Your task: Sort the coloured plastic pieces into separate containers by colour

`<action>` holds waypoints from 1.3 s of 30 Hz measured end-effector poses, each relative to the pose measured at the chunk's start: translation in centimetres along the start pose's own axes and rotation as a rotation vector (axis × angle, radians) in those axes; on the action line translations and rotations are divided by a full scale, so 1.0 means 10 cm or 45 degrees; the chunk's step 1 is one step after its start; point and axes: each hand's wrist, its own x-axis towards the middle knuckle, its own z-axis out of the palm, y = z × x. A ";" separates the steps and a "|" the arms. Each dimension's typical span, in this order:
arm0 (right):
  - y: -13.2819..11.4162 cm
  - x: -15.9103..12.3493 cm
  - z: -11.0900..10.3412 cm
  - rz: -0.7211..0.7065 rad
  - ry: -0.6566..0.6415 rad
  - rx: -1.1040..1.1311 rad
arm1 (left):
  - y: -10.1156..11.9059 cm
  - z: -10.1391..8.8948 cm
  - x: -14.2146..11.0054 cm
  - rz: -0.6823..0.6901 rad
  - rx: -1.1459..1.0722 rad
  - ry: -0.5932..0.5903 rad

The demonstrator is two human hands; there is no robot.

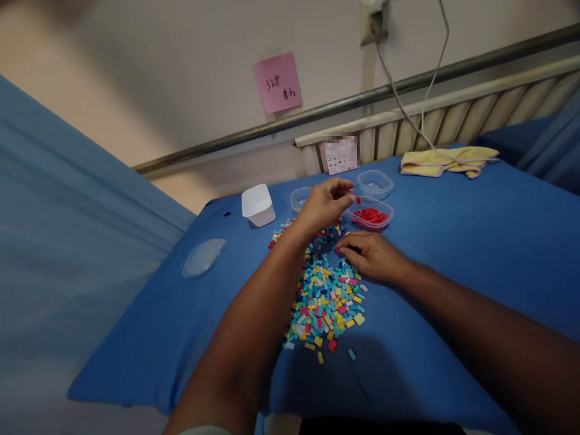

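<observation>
Small toy building bricks (324, 296) in many colours lie in a loose pile on the blue cloth. My left hand (327, 202) reaches across the pile to a clear plastic tub (388, 222) holding red bricks (371, 215). Its thumb and forefinger are apart, and a single red brick (358, 200) shows just past their tips, over the tub's near side. At the pile's right edge, my right hand (375, 257) has its fingertips pinched together on a small red brick (338, 250). My left forearm covers part of the pile.
Two more clear tubs (375, 182) (299, 199) and a white container (258, 205) stand towards the back. A clear lid (203, 258) lies at left, a yellow cloth (446, 162) at the back right. A white cable (401, 106) hangs from the wall socket (374, 24).
</observation>
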 end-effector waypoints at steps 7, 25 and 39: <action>0.00 0.00 0.01 -0.017 0.002 -0.015 | -0.30 -0.35 -0.54 0.045 0.827 -0.464; 0.01 -0.10 0.02 -0.043 0.039 -0.171 | -0.44 -0.93 -1.73 -0.150 0.954 -0.408; 0.13 0.86 0.50 -0.195 -0.552 -0.431 | -0.59 -0.82 -1.61 -0.158 0.920 -0.229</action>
